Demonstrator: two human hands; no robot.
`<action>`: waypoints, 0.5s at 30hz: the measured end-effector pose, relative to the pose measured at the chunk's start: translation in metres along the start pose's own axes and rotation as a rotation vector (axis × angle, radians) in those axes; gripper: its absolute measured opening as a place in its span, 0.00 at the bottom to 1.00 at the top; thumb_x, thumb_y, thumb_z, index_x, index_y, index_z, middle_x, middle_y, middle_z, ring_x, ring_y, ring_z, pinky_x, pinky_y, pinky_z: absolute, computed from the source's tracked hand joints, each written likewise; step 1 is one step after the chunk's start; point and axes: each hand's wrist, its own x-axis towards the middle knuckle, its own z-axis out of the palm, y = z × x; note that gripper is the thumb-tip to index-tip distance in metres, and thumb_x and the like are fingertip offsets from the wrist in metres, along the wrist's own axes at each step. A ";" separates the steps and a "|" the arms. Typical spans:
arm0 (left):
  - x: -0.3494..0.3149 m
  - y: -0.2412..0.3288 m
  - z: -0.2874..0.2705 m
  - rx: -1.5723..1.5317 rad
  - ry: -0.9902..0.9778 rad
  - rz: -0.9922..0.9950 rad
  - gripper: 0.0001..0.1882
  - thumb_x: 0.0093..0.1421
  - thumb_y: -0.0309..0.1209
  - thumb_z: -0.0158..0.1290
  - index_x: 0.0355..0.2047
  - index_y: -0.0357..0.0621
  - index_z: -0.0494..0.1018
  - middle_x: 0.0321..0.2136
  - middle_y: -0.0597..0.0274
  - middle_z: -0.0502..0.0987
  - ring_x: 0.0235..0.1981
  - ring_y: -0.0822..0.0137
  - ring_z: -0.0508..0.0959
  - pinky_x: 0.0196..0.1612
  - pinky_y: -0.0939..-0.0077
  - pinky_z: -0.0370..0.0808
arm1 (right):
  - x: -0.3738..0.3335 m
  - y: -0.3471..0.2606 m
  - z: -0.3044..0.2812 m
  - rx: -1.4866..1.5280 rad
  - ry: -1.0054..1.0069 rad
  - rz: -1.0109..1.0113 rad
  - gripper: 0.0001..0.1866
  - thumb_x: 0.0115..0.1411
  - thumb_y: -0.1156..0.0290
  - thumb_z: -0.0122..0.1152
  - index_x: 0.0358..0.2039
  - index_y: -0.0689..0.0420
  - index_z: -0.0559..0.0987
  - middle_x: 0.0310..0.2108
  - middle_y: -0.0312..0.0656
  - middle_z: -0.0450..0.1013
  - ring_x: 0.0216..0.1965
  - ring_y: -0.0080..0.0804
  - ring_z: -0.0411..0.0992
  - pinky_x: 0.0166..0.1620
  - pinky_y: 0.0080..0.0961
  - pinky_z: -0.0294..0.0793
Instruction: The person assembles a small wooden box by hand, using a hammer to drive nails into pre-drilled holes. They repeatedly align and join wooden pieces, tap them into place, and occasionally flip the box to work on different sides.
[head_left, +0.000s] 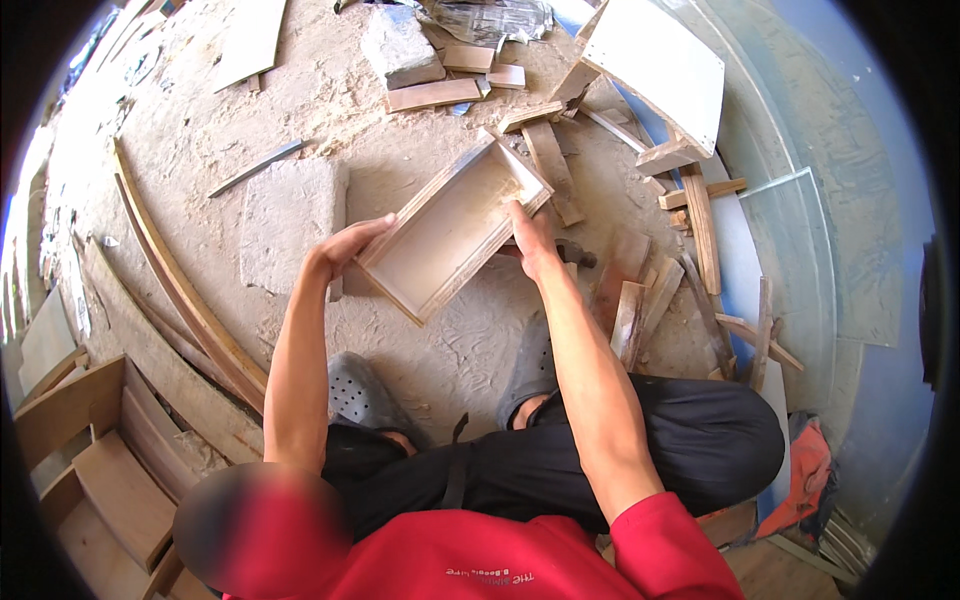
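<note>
diagonally, a shallow wooden box point(440, 240) runs lower left to upper right, open side up; left hand point(350, 242) clasps one long wall, right hand point(534, 238) pinches the other.

A red, short-sleeved shirt point(480, 556) is worn, marked with small pale print point(490, 576). Black trousers point(700, 425) are fitted with a narrow dark strap point(457, 475). Grey clogs point(372, 392) are perforated with round holes. The left hand point(348, 246) and right hand point(535, 240) are uncovered.
</note>
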 end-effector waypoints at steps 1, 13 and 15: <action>0.006 0.002 0.005 0.354 0.169 0.087 0.34 0.60 0.56 0.56 0.54 0.40 0.74 0.45 0.52 0.80 0.41 0.62 0.81 0.43 0.67 0.78 | 0.006 0.007 -0.001 0.018 0.011 0.017 0.42 0.56 0.57 0.64 0.64 0.67 0.58 0.59 0.51 0.65 0.59 0.39 0.65 0.61 0.32 0.63; 0.011 -0.001 0.030 0.838 0.431 0.201 0.18 0.55 0.42 0.56 0.38 0.41 0.80 0.30 0.42 0.80 0.34 0.44 0.81 0.40 0.55 0.76 | 0.040 -0.018 -0.048 -0.933 0.604 -0.119 0.36 0.63 0.41 0.50 0.58 0.61 0.71 0.53 0.57 0.72 0.54 0.52 0.72 0.58 0.47 0.68; 0.014 -0.006 0.023 0.984 0.487 0.215 0.15 0.57 0.42 0.56 0.38 0.45 0.80 0.28 0.44 0.80 0.32 0.45 0.80 0.38 0.56 0.76 | 0.047 -0.024 -0.052 -1.147 0.480 -0.082 0.37 0.62 0.45 0.56 0.62 0.60 0.67 0.56 0.57 0.71 0.57 0.52 0.70 0.59 0.46 0.68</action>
